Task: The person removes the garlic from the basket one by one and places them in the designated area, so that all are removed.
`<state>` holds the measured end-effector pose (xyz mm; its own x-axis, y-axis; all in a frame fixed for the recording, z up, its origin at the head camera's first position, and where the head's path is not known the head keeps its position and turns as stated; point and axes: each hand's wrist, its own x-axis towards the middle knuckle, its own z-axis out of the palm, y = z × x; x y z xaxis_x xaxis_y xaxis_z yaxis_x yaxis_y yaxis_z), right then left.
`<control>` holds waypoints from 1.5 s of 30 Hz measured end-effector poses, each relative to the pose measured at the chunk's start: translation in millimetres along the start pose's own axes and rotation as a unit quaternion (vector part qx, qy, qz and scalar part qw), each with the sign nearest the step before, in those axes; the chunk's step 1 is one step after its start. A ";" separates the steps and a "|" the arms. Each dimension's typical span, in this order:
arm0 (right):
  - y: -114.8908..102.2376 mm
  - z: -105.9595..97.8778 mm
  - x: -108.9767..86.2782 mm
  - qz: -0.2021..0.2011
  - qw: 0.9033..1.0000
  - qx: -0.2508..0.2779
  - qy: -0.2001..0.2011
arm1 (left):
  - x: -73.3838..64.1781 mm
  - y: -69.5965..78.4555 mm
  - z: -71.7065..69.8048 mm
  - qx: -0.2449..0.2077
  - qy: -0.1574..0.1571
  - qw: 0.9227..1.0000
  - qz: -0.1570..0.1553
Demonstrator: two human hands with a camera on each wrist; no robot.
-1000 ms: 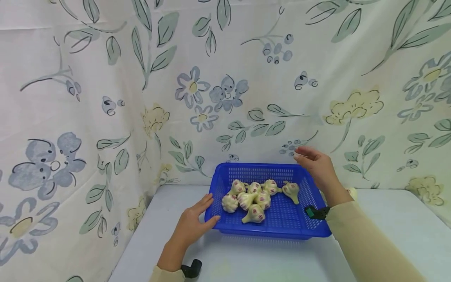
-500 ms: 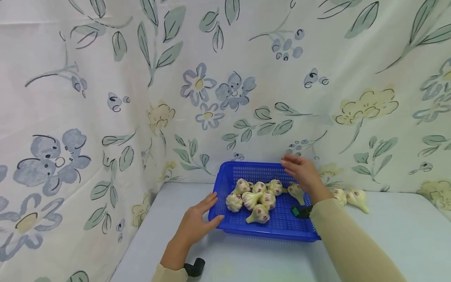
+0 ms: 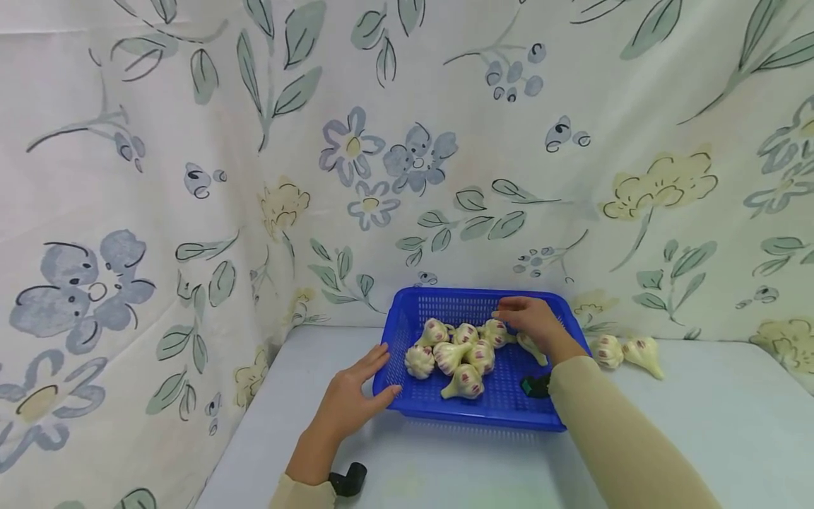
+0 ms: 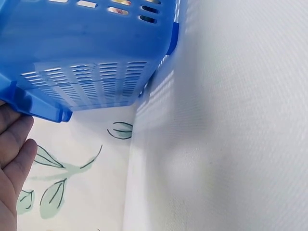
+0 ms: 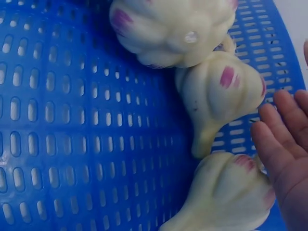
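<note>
A blue plastic basket point(image 3: 470, 418) with slotted walls stands on the white table, holding several garlic bulbs point(image 3: 450, 357) bunched left of its middle. My left hand point(image 3: 348, 399) lies against the basket's left rim, thumb spread from the extended fingers. In the left wrist view its fingertips point(image 4: 25, 159) show right at the rim. Reaching over the right side, my right hand point(image 3: 534, 325) is low inside the basket and partly covers a garlic bulb point(image 3: 531, 348). The right wrist view has its fingers point(image 5: 269, 144) extended close beside two bulbs, gripping neither.
Two more garlic bulbs point(image 3: 608, 351) lie on the table point(image 3: 718, 424) just right of the basket. A floral curtain point(image 3: 445, 141) hangs behind and along the left side. A small black camera point(image 3: 347, 481) is strapped to the left wrist.
My right hand has moved left and down, from above the basket's back right corner into the basket. This uncovers the two bulbs on the table. The left hand stays at the rim.
</note>
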<state>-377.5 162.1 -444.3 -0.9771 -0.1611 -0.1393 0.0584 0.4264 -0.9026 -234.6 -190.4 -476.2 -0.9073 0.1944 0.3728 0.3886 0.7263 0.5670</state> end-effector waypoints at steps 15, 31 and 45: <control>-0.1 4.7 -1.3 0.022 0.997 0.004 -0.069 | -0.1 -0.8 0.7 0.002 0.008 1.000 0.013; -0.8 7.7 -4.6 0.033 0.994 -0.044 -0.096 | 0.2 1.0 1.4 0.002 0.013 1.000 0.014; 4.3 7.2 -1.4 0.039 0.991 -0.031 -0.123 | 0.6 -0.4 2.6 0.002 0.009 1.000 0.005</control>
<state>-374.5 157.7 -450.9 -0.8905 -0.3339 -0.3092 0.1116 0.4984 -0.8597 -235.7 -188.9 -478.2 -0.9002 0.1894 0.3921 0.3969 0.7273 0.5599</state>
